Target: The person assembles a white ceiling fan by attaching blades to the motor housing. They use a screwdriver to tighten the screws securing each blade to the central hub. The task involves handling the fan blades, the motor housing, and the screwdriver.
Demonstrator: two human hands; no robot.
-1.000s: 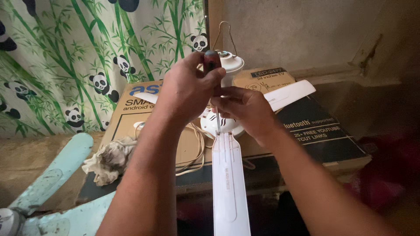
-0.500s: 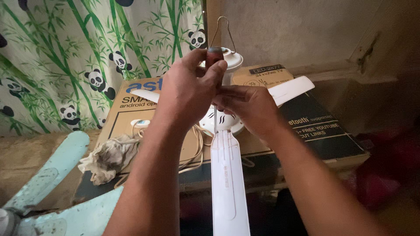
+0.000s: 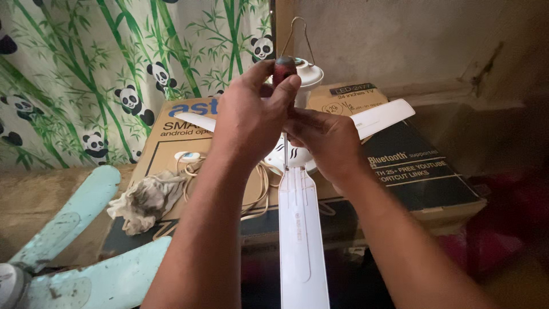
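Curtain cloth (image 3: 86, 74) printed with pandas and green bamboo fills the upper left of the frame. Below it, at the lower left, we see two pale blue fan blades (image 3: 74, 229), dusty and spotted. Next to them a crumpled grey rag (image 3: 146, 200) lies on a flat cardboard box (image 3: 183, 149), beside a loop of cream cord (image 3: 251, 194).

At the centre our left hand (image 3: 249, 123) closes its grip round the dark red handle of a screwdriver (image 3: 284, 74), thumb and fingers pinched near the top, and the thin shaft runs straight down to the hub of a small white fan (image 3: 297, 160) that rests on the box. One long white blade (image 3: 303, 240) points toward us at the bottom centre, and another reaches to the upper right. Just right of centre, our right hand (image 3: 326, 146) is wrapped over the hub; whether it clasps the shaft as well, we cannot tell.

We judge the fan light, with stiff but thin plastic blades that would flex or crack if levered, so the hub is the place to hold it. The round handle looks smooth and may slip in the fingers.

A wire hook (image 3: 297, 34) rises behind the fan's top cap, against a bare wall (image 3: 412, 46) in the upper right.
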